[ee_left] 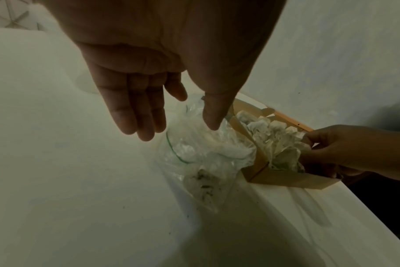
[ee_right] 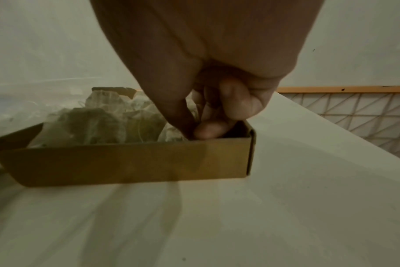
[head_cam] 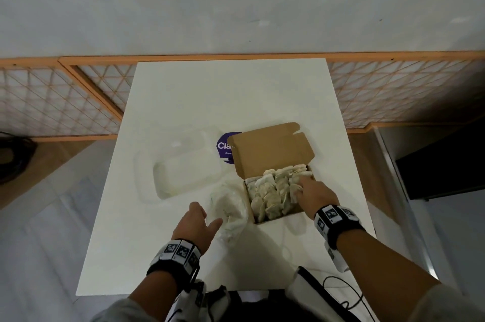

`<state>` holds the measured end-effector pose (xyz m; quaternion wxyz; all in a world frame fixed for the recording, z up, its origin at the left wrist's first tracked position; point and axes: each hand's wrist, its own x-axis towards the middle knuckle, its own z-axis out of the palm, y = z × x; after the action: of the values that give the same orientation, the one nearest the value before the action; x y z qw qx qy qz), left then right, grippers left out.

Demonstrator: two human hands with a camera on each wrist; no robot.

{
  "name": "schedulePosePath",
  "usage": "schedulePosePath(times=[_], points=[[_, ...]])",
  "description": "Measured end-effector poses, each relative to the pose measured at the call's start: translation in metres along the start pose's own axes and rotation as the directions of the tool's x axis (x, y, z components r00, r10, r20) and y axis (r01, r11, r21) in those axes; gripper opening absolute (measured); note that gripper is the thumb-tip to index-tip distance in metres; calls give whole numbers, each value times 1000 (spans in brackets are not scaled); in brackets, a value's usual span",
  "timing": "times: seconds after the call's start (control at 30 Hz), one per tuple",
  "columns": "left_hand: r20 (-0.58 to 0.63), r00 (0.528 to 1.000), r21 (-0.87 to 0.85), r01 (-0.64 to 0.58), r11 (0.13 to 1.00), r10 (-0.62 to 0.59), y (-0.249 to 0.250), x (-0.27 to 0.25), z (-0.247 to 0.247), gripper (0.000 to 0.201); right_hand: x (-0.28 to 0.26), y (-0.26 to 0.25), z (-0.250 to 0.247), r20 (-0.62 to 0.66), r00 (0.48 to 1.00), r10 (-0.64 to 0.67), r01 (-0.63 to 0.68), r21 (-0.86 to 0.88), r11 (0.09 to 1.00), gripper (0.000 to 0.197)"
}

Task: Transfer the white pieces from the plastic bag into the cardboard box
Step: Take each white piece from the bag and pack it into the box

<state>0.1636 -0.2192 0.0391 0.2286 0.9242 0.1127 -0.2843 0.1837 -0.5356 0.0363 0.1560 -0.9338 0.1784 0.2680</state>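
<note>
Placing step. R hand (head_cam: pixel 313 192) pinches a white piece (head_cam: pixel 295 190) inside the cardboard box (head_cam: pixel 278 219), at its near-right corner; best to seat it upright w/ the packed rows before letting go. L hand (head_cam: pixel 195 222) hovers w/ fingers relaxed, holding nothing, just beside the plastic bag (head_cam: pixel 231 206), which touches the box's left wall. Purple label (head_cam: pixel 224 147) behind the lid reads "Cla…", "Clean"; rest hidden.

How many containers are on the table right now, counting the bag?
3: the cardboard box at the right hand, the plastic bag beside it near the left hand, the clear tray further left.
</note>
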Motion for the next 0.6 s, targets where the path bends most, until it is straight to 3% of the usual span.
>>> schedulePosePath(times=[0.17, 0.33, 0.47, 0.6], points=[[83, 992, -164, 105, 981, -92, 1, 6, 10, 59, -25, -2, -1, -121, 991, -52, 62, 78, 995, 14], [91, 990, -164, 121, 979, -107, -1, 13, 14, 45, -63, -13, -5, -157, 955, -253, 274, 128, 953, 6], [-21, 1000, -192, 3, 981, -7, 0, 3, 4, 33, -91, -36, -10, -181, 837, -516, 545, 193, 816, 17], [-107, 992, -264, -98, 960, 72, 11, -9, -5, 24, -107, -78, -9, -96, 697, -711, 713, 202, 672, 31]])
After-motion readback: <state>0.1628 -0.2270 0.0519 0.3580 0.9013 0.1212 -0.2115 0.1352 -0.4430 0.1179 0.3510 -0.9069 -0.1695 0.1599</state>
